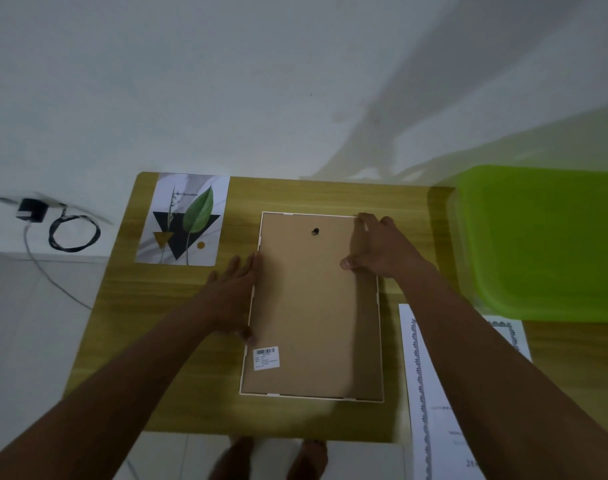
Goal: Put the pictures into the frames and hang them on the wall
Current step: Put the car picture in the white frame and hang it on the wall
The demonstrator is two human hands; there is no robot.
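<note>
White-rimmed rectangular picture frame [313,306], one only in view, lies face down in the middle of the yellow-brown wooden table [139,341], its brown board backing up and its long axis running straight away from the person. A small black hanger [315,231] marks the far end and a white barcode label [266,357] the near left corner. The frame sits between the two hands. The left hand [231,289] lies flat with straight fingers along the left rim, and the right hand [375,249] is spread over the far right corner, thumb on the backing. Neither hand appears to curl round anything. Two loose pictures are in view. A leaf print [184,220] with dark triangles lies at the far left of the table, nearer the left hand. A white bordered sheet [434,393] lies at the near right, partly under the right forearm. A translucent green plastic bin [544,244] stands at the far right. Opening the backing looks like the next call.
</note>
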